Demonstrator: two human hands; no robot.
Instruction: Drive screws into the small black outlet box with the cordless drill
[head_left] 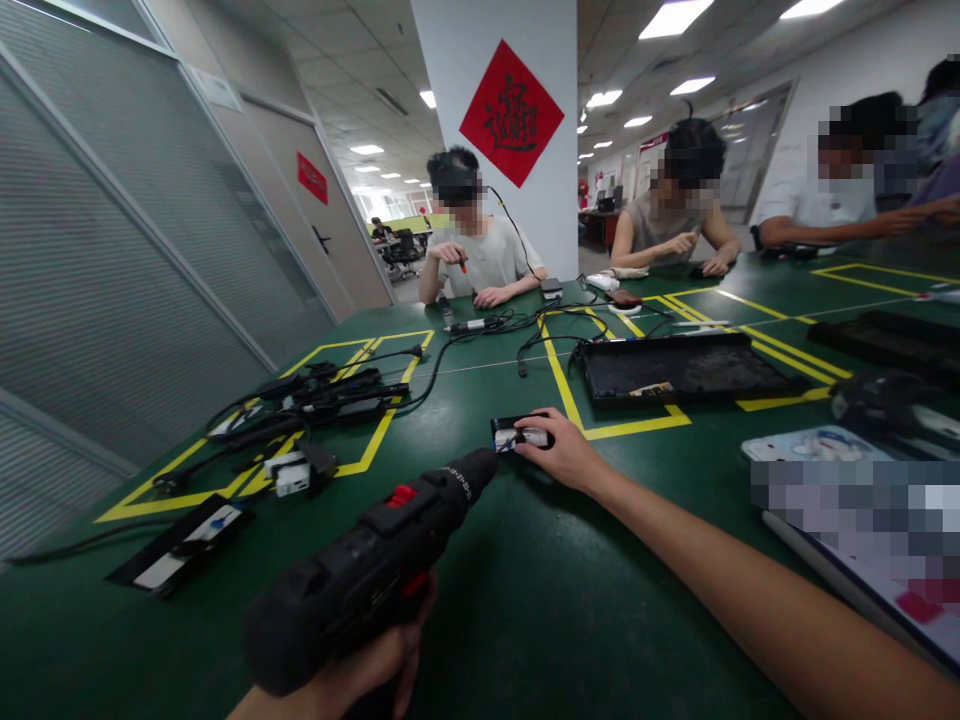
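My left hand (367, 665) grips a black cordless drill (375, 565) with a red switch. The drill's nose points away from me at a small black-and-white part (517, 435) lying on the green table (540, 590). My right hand (562, 452) reaches out across the table and pinches that part, fingers closed on its right end. The drill tip sits just short of the part's left end.
A black tray (682, 370) lies beyond the part inside yellow floor-tape lines. Cables and adapters (330, 395) are piled at the left. A flat black piece (180, 545) lies near the left edge. Three people sit at the far side working.
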